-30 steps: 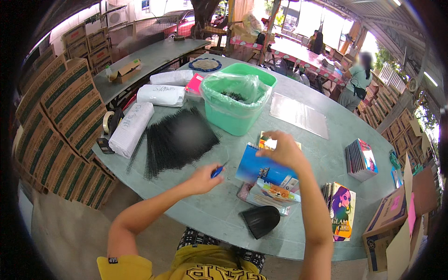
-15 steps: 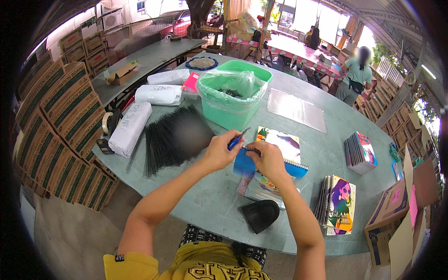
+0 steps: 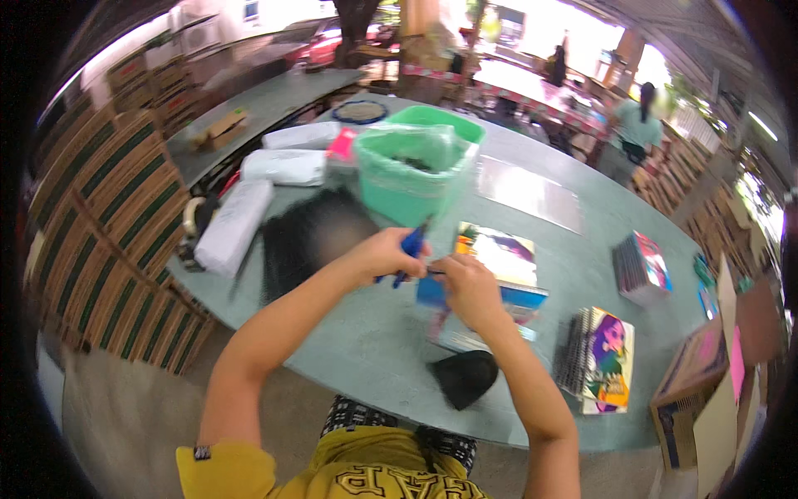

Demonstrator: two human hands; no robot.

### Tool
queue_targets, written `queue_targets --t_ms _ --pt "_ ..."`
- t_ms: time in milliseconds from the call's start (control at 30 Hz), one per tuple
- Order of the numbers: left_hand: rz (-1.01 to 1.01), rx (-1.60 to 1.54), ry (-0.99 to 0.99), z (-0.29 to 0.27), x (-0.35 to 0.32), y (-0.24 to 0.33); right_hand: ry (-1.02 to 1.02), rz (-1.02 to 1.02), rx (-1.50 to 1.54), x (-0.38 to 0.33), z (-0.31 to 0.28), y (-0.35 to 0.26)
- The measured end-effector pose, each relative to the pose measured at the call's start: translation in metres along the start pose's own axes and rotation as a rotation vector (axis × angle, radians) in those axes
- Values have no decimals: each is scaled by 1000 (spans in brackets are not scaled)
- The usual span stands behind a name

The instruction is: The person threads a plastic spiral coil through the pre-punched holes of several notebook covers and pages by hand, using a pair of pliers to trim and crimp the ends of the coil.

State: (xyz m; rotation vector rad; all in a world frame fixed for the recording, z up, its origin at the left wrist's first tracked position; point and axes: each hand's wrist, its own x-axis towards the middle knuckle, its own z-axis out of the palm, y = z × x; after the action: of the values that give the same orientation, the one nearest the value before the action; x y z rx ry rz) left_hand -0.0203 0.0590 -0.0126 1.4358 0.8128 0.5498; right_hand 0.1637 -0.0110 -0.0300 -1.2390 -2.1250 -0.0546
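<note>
My left hand [image 3: 384,254] is closed around blue-handled cutting pliers [image 3: 411,242], their dark jaws pointing up and away. Close beside it, my right hand [image 3: 470,287] pinches the left end of a spiral-bound notebook's blue cover edge [image 3: 525,297]; a short dark bit shows at its fingertips, probably coil wire, though blur hides the detail. Under that notebook lies a small pile of notebooks [image 3: 459,335]. Beyond my right hand is a bright-covered notebook [image 3: 496,254]. A black rounded object [image 3: 465,378] rests on the table nearer me.
Black plastic coils [image 3: 312,237] lie spread at left, beside white wrapped rolls [image 3: 237,229]. A green bin [image 3: 397,198] with a plastic liner stands behind them. Clear sheets [image 3: 529,195], stacked notebooks [image 3: 642,268], more notebooks [image 3: 607,362] and an open carton [image 3: 686,399] are rightward. A person [image 3: 636,133] stands beyond.
My left hand has turned the pliers more upright and their handles now show spread. Both hands remain close together at the notebook's left end. The picture is blurrier.
</note>
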Motion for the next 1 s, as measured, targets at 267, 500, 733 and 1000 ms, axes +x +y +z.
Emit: queue_targets --t_ms 267,500,733,1000 --pt "-97 -23 201 -15 -33 -43 -119 718 -254 -59 -159 36" --pt "-35 273 171 -5 -10 -89 16 348 -501 -156 -286 57" --pt "123 983 316 -4 -7 -155 -285 921 -383 -236 -216 111" --pt "222 876 230 17 68 -149 77 829 14 -117 -38 213"
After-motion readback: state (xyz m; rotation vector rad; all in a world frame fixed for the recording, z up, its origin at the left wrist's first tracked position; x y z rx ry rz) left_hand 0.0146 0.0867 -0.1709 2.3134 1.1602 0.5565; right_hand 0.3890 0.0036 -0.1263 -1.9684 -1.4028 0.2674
